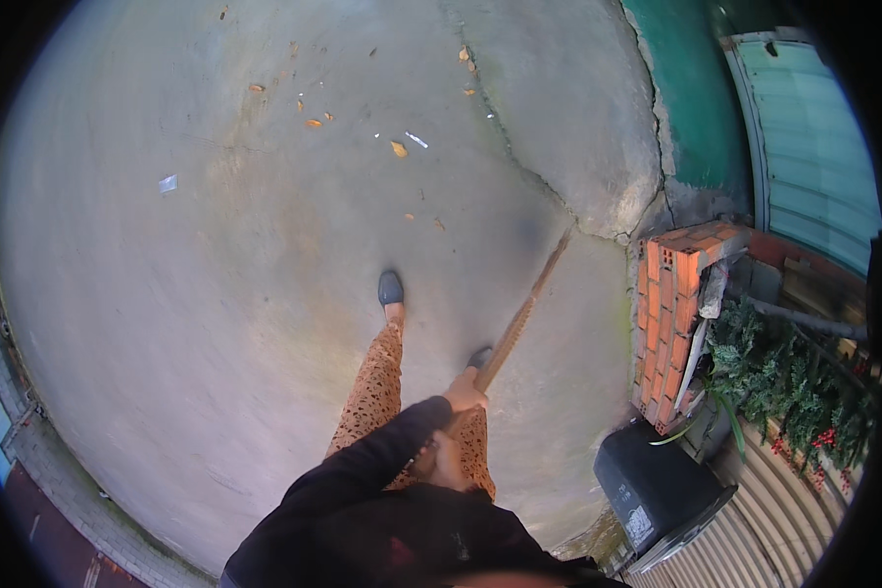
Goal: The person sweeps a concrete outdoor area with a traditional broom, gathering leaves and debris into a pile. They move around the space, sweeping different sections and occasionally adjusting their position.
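A long, thin brown stick (524, 316) slants from my body out to the right. Its far end reaches the concrete by a crack near the brick wall; I cannot make out whether it has bristles. Part way down it, my left hand (465, 390) is closed around the shaft, its dark sleeve crossing in front of me. Closer to my waist, my right hand (446, 461), a little blurred, is wrapped round the stick's upper part. Several dry yellow leaves (399, 149) and a white scrap (416, 139) lie on the ground ahead.
A low orange brick wall (654, 323) borders the right side, with a black bin (657, 490) below it. Green plants (784, 363) with red berries grow behind. Cracked grey concrete (216, 323) spreads ahead and left. A silvery wrapper (168, 183) lies at left.
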Tool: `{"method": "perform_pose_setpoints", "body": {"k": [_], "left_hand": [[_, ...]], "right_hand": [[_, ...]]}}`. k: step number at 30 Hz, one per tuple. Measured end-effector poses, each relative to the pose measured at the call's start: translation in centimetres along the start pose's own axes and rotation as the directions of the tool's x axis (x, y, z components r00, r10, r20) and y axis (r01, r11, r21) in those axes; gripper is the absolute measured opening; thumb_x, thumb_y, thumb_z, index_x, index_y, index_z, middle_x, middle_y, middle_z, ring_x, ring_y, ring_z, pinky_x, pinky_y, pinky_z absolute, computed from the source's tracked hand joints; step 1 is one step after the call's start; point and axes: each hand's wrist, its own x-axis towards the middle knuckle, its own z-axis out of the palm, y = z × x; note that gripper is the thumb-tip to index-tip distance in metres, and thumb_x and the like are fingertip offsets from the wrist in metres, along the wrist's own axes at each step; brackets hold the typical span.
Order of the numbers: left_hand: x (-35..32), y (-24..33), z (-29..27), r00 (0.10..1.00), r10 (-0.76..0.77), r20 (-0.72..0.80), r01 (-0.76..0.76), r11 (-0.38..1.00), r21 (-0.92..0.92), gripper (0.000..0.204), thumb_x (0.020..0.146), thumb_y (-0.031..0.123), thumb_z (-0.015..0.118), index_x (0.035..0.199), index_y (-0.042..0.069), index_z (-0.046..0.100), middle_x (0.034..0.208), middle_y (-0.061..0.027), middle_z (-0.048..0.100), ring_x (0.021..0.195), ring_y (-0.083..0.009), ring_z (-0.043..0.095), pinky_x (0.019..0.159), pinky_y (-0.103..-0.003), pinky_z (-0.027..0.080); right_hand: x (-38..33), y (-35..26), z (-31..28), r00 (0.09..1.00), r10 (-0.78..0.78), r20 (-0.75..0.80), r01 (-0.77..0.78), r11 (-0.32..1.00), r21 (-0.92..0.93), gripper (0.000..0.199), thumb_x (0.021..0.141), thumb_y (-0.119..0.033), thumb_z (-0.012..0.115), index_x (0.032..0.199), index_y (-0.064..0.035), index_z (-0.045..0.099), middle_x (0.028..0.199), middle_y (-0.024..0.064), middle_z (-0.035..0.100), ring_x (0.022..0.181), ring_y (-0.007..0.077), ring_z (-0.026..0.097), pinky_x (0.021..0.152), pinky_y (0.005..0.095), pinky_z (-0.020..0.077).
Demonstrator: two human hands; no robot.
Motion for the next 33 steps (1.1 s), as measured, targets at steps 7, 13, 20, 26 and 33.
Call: {"method": "perform_pose_setpoints", "body": {"k": [7, 13, 20, 26, 33], "left_hand": [[-10.7, 0.0, -26.0, 0.847, -0.11, -0.521, -0.04, 0.963, -0.267, 0.087, 0.069, 0.004, 0.062, 0.148, 0.008, 0.025, 0.07, -0.0101, 0.059, 0.046, -0.0175, 0.054, 0.041, -0.031, 0.047], [-10.1, 11.9, -32.9, 0.472, 0.141, -0.87, -0.292, 0.956, -0.003, 0.079, 0.07, 0.002, 0.058, 0.143, 0.0, 0.029, 0.068, -0.0114, 0.06, 0.046, -0.0186, 0.058, 0.04, -0.033, 0.048], [-4.5, 13.8, -23.5, 0.907, 0.185, -0.379, -0.351, 0.83, -0.433, 0.081, 0.073, 0.002, 0.061, 0.146, 0.008, 0.027, 0.07, -0.0086, 0.058, 0.048, -0.0145, 0.054, 0.042, -0.029, 0.046], [3.1, 15.9, -24.3, 0.91, 0.133, -0.393, -0.375, 0.672, -0.639, 0.075, 0.073, -0.002, 0.058, 0.142, 0.012, 0.032, 0.071, -0.0067, 0.054, 0.049, -0.017, 0.055, 0.044, -0.031, 0.049], [0.6, 20.3, -17.7, 0.823, 0.065, -0.564, -0.463, 0.65, -0.602, 0.083, 0.073, -0.003, 0.054, 0.147, 0.016, 0.021, 0.075, -0.0073, 0.052, 0.051, -0.0168, 0.054, 0.044, -0.031, 0.048]], "right_hand": [[1.2, 5.5, 20.6, 0.872, 0.156, 0.464, 0.024, 0.934, -0.358, 0.012, 0.081, -0.011, 0.057, 0.088, -0.0031, 0.051, 0.067, 0.0044, 0.053, 0.05, 0.0157, 0.052, 0.045, 0.0309, 0.045], [1.6, -4.1, 27.0, 0.721, 0.157, 0.675, 0.146, 0.917, -0.37, 0.017, 0.078, -0.006, 0.056, 0.091, -0.0014, 0.046, 0.063, 0.0056, 0.049, 0.043, 0.0165, 0.05, 0.039, 0.0308, 0.0444], [-0.3, -5.3, 22.0, 0.877, -0.206, 0.434, 0.374, 0.859, -0.349, 0.02, 0.076, 0.0, 0.054, 0.093, 0.0021, 0.043, 0.061, 0.0071, 0.05, 0.043, 0.0185, 0.054, 0.038, 0.0333, 0.0464], [5.1, -14.2, 22.6, 0.85, -0.007, 0.527, 0.362, 0.735, -0.574, 0.018, 0.078, -0.004, 0.057, 0.091, 0.0056, 0.05, 0.064, 0.0059, 0.053, 0.051, 0.017, 0.057, 0.045, 0.0323, 0.0475], [-1.3, -20.1, 16.7, 0.892, -0.078, 0.445, 0.414, 0.538, -0.735, 0.031, 0.079, -0.003, 0.055, 0.105, 0.0007, 0.038, 0.067, 0.0058, 0.051, 0.049, 0.0148, 0.055, 0.043, 0.0287, 0.0483]]}}
